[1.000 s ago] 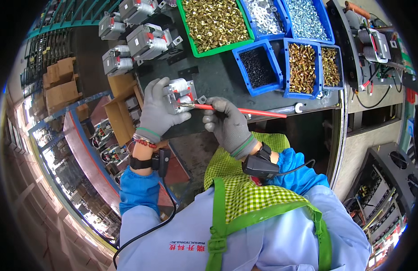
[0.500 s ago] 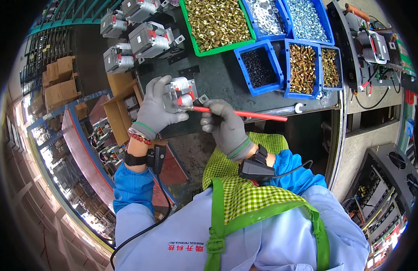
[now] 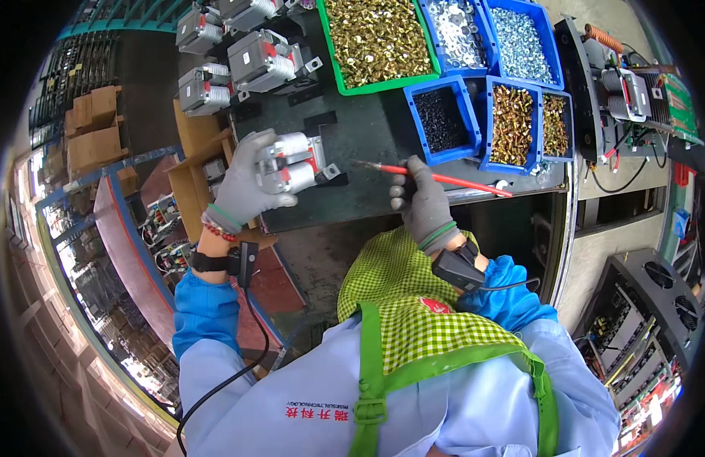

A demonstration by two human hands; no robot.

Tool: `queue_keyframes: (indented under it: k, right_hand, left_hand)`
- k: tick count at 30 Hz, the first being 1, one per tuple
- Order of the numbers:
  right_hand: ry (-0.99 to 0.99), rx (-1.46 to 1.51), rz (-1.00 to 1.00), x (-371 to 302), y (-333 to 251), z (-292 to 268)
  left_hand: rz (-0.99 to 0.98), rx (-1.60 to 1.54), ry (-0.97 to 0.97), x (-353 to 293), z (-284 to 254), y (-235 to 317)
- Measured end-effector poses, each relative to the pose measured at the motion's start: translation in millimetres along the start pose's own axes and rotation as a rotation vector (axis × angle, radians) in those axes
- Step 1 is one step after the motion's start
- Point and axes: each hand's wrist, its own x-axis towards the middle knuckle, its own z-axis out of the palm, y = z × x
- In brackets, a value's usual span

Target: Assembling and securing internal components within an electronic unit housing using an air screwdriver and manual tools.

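My left hand (image 3: 249,171) is closed around the left side of a small coil unit (image 3: 297,175), which has two silvery-white ribbed cylinders, red parts and a metal tab with a hole. It sits above the near left part of the dark workbench (image 3: 371,137). To the right, my right hand (image 3: 425,199) grips a slim paintbrush (image 3: 459,181) with a long red handle. Its dark tip points left toward the coil unit, with a gap between them. A wrench (image 3: 501,185) lies at the bench's front edge, mostly hidden behind the brush and hand.
Several similar coil units (image 3: 262,62) stand at the back left. A green bin (image 3: 436,70) of brass-coloured screws and blue bins (image 3: 474,148) of washers and screws fill the back right. An open cardboard box (image 3: 186,183) is left of the bench; an electronic assembly (image 3: 626,95) stands far right.
The brush has moved right with my right hand, its tip leaving the coil unit. My left hand, still holding the unit, has shifted slightly left and turned it. The whole view has shifted a little.
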Motion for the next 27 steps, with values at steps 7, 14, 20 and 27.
queue_keyframes:
  k: [7,14,20,27]
  right_hand:
    - [-0.056,-0.085,0.06,15.2,21.1,25.1]
    - [-0.1,-0.058,0.134,37.5,25.2,23.6]
    - [-0.113,-0.075,0.073,42.6,13.0,25.8]
    - [-0.112,-0.054,-0.071,33.6,-1.1,34.6]
  left_hand:
    - [-0.068,-0.273,0.013,-11.4,-2.3,-25.4]
    - [0.019,-0.106,0.005,-10.3,-4.8,-27.0]
    - [0.027,-0.067,-0.011,-9.4,-8.3,-25.3]
    - [0.019,-0.088,-0.01,-6.7,-10.8,-17.3]
